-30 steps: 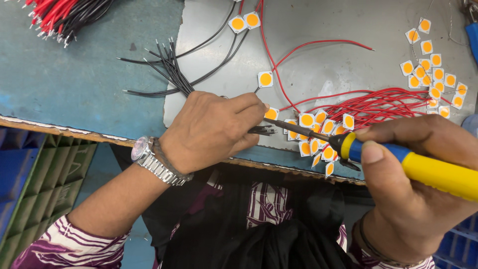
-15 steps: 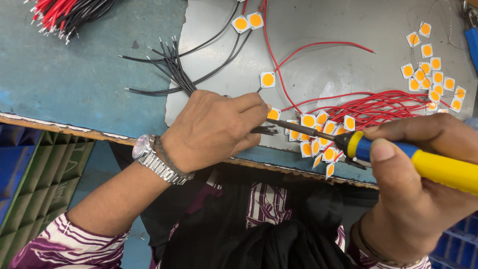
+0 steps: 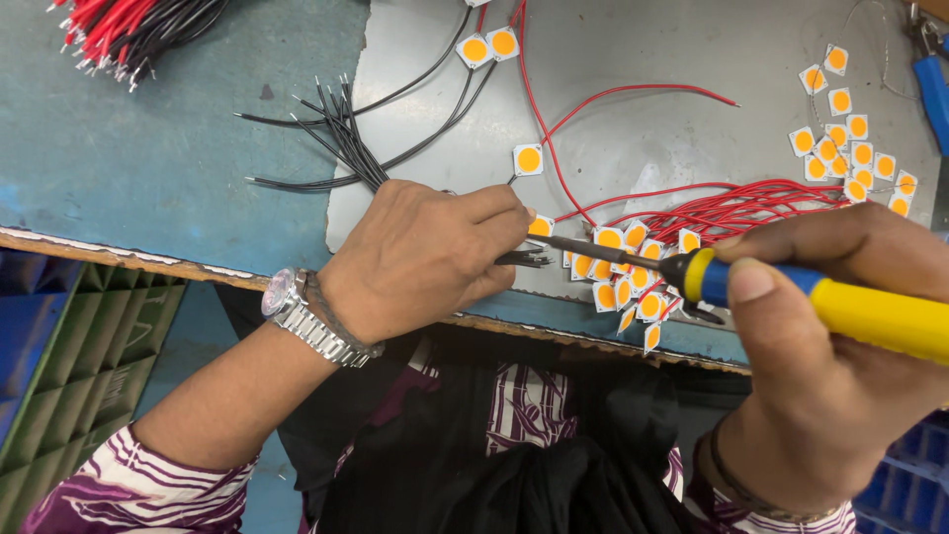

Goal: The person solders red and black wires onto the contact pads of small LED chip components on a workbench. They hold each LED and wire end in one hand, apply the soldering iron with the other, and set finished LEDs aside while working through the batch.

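My left hand (image 3: 420, 259), with a metal wristwatch on its wrist, is closed on a bundle of black wires (image 3: 341, 148) that fans out behind it, short ends poking out by the fingertips. My right hand (image 3: 830, 346) grips a yellow and blue soldering iron (image 3: 791, 292). Its metal tip reaches left to a small square yellow LED chip (image 3: 541, 226) right at my left fingertips. A cluster of such chips with red wires (image 3: 633, 272) lies just beneath the iron's shaft on the grey metal sheet (image 3: 633, 59).
More loose chips (image 3: 850, 148) lie at the far right, near a blue-handled tool (image 3: 931, 89). A bunch of red and black wires (image 3: 129, 30) sits top left on the blue bench top (image 3: 129, 148). A green crate (image 3: 79, 346) stands below the bench edge.
The iron's tip has crept slightly left toward the chip at my left fingertips. My left hand has stayed in place on the black wires.
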